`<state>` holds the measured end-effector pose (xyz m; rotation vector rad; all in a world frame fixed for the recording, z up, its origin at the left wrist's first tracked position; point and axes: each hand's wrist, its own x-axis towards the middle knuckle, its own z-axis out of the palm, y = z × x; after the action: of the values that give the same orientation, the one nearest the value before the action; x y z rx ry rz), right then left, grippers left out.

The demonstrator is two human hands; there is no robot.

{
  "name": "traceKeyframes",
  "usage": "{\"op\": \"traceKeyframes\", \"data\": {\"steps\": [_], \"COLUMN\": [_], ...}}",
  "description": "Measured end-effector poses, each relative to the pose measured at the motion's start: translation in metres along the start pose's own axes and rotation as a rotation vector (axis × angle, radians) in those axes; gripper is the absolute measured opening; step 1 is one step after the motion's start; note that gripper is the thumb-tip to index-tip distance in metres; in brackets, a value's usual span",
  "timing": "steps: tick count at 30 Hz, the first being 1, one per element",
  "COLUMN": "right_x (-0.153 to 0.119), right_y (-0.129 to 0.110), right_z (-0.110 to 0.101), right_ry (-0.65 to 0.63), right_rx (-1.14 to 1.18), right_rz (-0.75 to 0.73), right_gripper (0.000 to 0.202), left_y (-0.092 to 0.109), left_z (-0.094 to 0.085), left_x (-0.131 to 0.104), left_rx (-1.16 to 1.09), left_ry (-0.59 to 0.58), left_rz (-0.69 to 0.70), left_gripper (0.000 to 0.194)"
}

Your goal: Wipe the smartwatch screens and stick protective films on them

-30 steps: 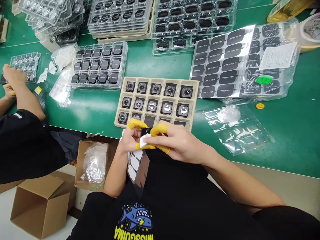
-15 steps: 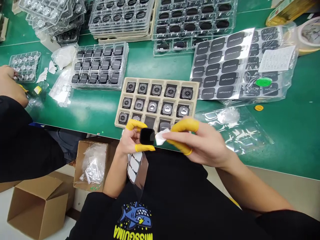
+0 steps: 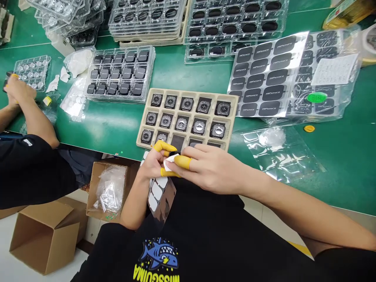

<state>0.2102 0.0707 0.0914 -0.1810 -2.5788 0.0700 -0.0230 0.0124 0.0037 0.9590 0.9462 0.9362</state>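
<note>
Yellow finger cots cover some fingertips on both hands. My left hand (image 3: 155, 161) is closed around the edges of a black smartwatch body (image 3: 174, 153), whose face is mostly covered now. My right hand (image 3: 205, 166) pinches a white wipe (image 3: 170, 161) and presses it against the watch's face. A sheet of white-backed stickers (image 3: 158, 194) hangs below my left hand, by the wrist; how it is held is hidden. Just beyond my hands lies a beige tray (image 3: 188, 92) with watch bodies in its compartments, several showing round sensor backs. My hands overlap its near edge.
Clear trays of black parts (image 3: 117, 74) stand behind on the green table (image 3: 102, 129). Sticker sheets (image 3: 264, 74) and a clear plastic bag (image 3: 282, 152) lie to the right. At far left a co-worker's hands (image 3: 20, 92) hold a dark item. Cardboard boxes (image 3: 44, 239) stand below.
My right hand has moved left, bringing the white wipe onto the watch face, which was uncovered before. The co-worker's hands have come further into view, holding a dark item.
</note>
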Motion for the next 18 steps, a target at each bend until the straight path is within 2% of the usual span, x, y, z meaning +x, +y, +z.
{"op": "traceKeyframes", "data": {"steps": [5, 8, 11, 15, 16, 18], "right_x": [0.003, -0.014, -0.036, -0.043, -0.039, -0.028], "right_y": [0.009, 0.013, 0.015, 0.006, 0.002, -0.008], "right_z": [0.010, 0.012, 0.008, -0.002, -0.003, -0.004], "right_ry": [0.053, 0.020, -0.011, 0.248, 0.289, 0.278], "right_rx": [-0.113, -0.142, -0.078, 0.046, 0.066, 0.098], "right_rz": [0.048, 0.125, 0.242, 0.444, 0.456, 0.382], "right_gripper": [0.030, 0.032, 0.032, 0.036, 0.039, 0.038], "left_y": [0.004, 0.004, 0.003, 0.007, 0.009, 0.013], "left_z": [0.004, 0.001, -0.005, -0.007, -0.006, -0.004], "left_x": [0.001, -0.004, -0.009, -0.010, -0.009, -0.009], "left_rx": [-0.014, -0.030, -0.032, -0.030, -0.030, -0.025], "left_ry": [0.012, 0.055, 0.141, 0.142, 0.137, 0.131], "left_rz": [0.023, 0.083, 0.201, 0.261, 0.254, 0.227], "left_gripper": [0.092, 0.088, 0.086, 0.086, 0.086, 0.089]}}
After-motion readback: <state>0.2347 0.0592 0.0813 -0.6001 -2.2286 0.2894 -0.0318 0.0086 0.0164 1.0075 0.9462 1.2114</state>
